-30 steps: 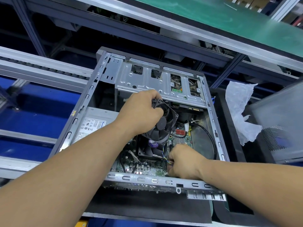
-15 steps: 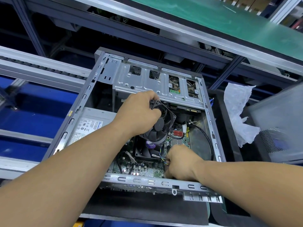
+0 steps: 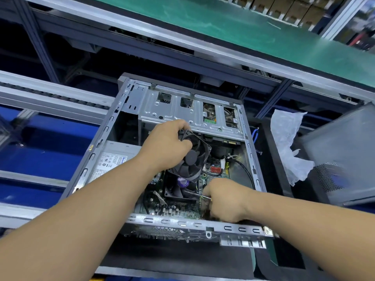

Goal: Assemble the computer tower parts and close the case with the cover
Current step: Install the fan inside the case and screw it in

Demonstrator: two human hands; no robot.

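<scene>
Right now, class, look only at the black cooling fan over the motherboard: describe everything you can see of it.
The cooling fan is a square black frame, plastic by its look, with curved blades around a round hub. It is tilted, its far edge raised toward the drive cage, above a black mount on the motherboard inside the open tower case. The left hand grips its upper left corner. Thin wires lead from near its lower edge to the right hand, which pinches them.

One open grey metal computer case (image 3: 129, 110), one black square cooling fan (image 3: 194, 159), one green motherboard (image 3: 182, 209), one silver power supply box (image 3: 113, 157), one crumpled white plastic sheet (image 3: 288, 142), one grey perforated side cover (image 3: 341, 155), two bare hands: left (image 3: 170, 145), right (image 3: 225, 199).
</scene>
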